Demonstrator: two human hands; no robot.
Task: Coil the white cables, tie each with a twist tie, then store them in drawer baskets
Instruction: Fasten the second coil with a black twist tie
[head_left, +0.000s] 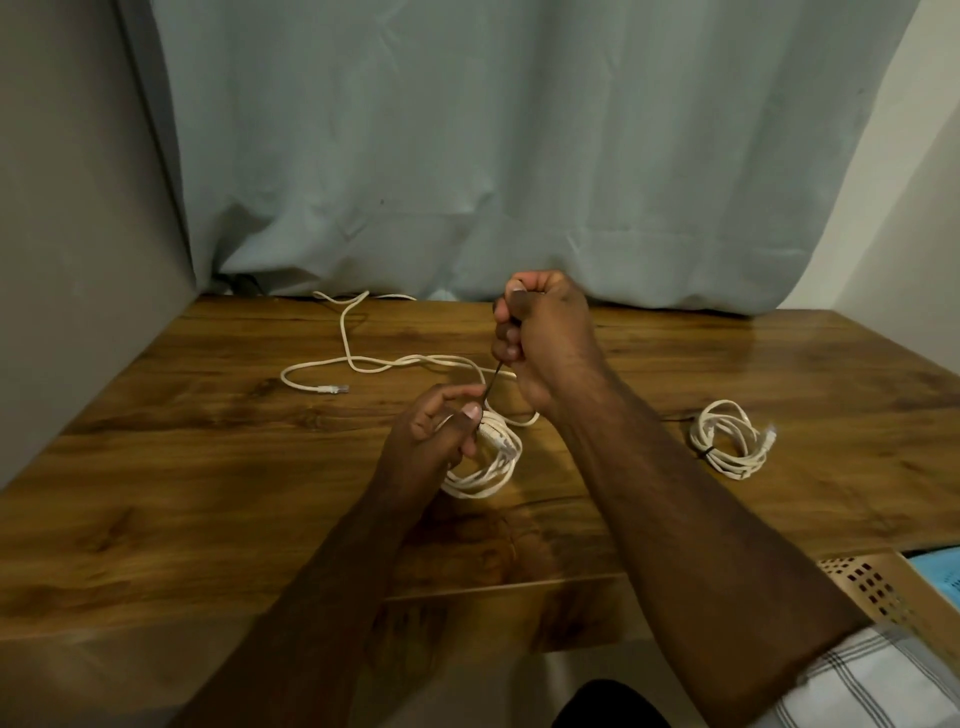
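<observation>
- Wooden table (208, 467), pale curtain (467, 156) hanging behind its far edge.
- Left hand (436, 434) low over the table's middle, fingers curled round a coil of white cable (491, 467); thumb presses on top of the loops.
- Right hand (540, 332) raised above and just beyond the left, fisted round a thin dark twist tie (493, 382) that runs taut down to the coil.
- How far the tie wraps the loops is hard to tell; the left thumb hides that spot.
- Loose white cable (353, 364) trails from the coil toward the far left; its plug end lies on the wood.
- Second coil (732, 441), already bound with a dark tie, lies well apart to the right.
- Perforated basket (872, 587) at lower right, beside the table edge.
</observation>
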